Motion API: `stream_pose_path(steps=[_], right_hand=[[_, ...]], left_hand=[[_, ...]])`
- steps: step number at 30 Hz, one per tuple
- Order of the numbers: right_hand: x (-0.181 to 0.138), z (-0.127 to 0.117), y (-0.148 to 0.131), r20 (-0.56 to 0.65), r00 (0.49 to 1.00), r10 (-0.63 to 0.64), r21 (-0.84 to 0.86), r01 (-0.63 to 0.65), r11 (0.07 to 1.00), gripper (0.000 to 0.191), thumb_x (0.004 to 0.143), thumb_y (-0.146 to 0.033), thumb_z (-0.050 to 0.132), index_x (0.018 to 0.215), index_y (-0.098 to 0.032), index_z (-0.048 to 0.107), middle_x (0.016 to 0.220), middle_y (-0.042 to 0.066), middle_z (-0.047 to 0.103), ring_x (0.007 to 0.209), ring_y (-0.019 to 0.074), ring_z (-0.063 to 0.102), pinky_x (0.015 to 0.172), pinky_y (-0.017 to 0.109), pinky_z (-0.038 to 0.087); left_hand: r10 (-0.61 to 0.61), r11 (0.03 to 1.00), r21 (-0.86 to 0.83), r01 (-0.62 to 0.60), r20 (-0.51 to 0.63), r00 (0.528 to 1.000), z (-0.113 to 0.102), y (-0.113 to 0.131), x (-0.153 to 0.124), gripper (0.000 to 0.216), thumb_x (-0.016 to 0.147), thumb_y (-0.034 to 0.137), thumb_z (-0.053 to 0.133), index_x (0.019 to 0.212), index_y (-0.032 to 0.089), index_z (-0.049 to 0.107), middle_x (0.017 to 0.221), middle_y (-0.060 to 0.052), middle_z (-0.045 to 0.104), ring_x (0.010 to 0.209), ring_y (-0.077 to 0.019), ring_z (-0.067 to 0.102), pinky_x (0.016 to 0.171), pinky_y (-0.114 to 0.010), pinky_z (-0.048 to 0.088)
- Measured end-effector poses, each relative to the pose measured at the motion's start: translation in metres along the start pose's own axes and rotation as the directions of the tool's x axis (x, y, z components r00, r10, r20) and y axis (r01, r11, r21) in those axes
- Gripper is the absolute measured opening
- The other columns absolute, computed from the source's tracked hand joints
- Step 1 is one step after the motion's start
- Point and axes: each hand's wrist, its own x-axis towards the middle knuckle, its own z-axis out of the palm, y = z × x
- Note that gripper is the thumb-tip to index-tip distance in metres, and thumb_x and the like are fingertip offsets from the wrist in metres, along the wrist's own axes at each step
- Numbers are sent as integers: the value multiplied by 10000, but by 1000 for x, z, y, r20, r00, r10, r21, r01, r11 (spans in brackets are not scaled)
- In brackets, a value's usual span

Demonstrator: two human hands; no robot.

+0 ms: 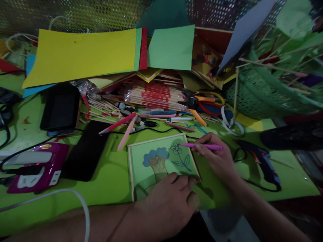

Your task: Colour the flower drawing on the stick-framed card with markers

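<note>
A small green card with a stick frame (141, 158) lies on the green table. It shows a blue-topped tree and a blue flower outline. My left hand (171, 200) rests flat on the card's lower edge, fingers pressed together. Held in my right hand (214, 158) is a pink marker (202, 146) lying nearly level, its tip at the flower's head.
Loose markers and sticks (151, 116) litter the table behind the card. A black phone (85, 149) and a tablet (60, 107) lie left. A glue gun (264, 163) lies right. Coloured paper sheets (83, 53) and a green basket (264, 90) stand at the back.
</note>
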Motion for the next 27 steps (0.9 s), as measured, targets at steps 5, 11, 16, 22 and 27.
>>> stream_pose_path(steps=[5, 11, 16, 22, 27], right_hand=[[0, 0, -1, -5, 1000, -15, -9, 15, 1000, 122, 869, -288, 734, 807, -230, 648, 687, -15, 696, 617, 152, 616, 582, 266, 456], [-1, -2, 0, -7, 1000, -28, -39, 27, 999, 117, 869, -279, 729, 801, -227, 648, 680, -23, 682, 618, 144, 599, 581, 259, 448], [-1, -1, -2, -9, 1000, -26, -19, 26, 999, 142, 857, -287, 725, 773, -229, 626, 661, -25, 677, 597, 143, 590, 571, 259, 446], [-2, -2, 0, -12, 1000, 14, -34, -14, 999, 147, 848, -301, 722, 771, -224, 624, 657, -14, 669, 586, 150, 569, 563, 269, 443], [-2, -2, 1, -10, 1000, 30, -29, -30, 999, 145, 840, -295, 723, 764, -225, 622, 651, -13, 662, 583, 152, 568, 558, 271, 445]], left_hand=[[1, 1000, -15, 0, 46, 999, -2, 0, 1, 244, 1078, 303, 438, 1136, 159, 628, 1410, -107, 635, 1200, -221, 612, 950, -372, 456], [1, 1000, 4, -1, 29, 1000, -5, 1, 1, 228, 1074, 297, 449, 1101, 166, 634, 1387, -98, 656, 1186, -211, 621, 966, -363, 444], [2, 1000, 1, -2, 38, 999, -4, 0, 0, 219, 1067, 282, 464, 1121, 161, 639, 1410, -110, 639, 1211, -218, 614, 962, -368, 445], [2, 1000, -2, -2, 38, 999, -3, 1, 0, 234, 1072, 294, 458, 1138, 159, 638, 1406, -101, 639, 1200, -215, 616, 959, -359, 451], [-1, 1000, 3, 1, 0, 1000, -1, 1, 0, 226, 1070, 294, 467, 1120, 160, 641, 1384, -97, 653, 1180, -212, 625, 956, -358, 449]])
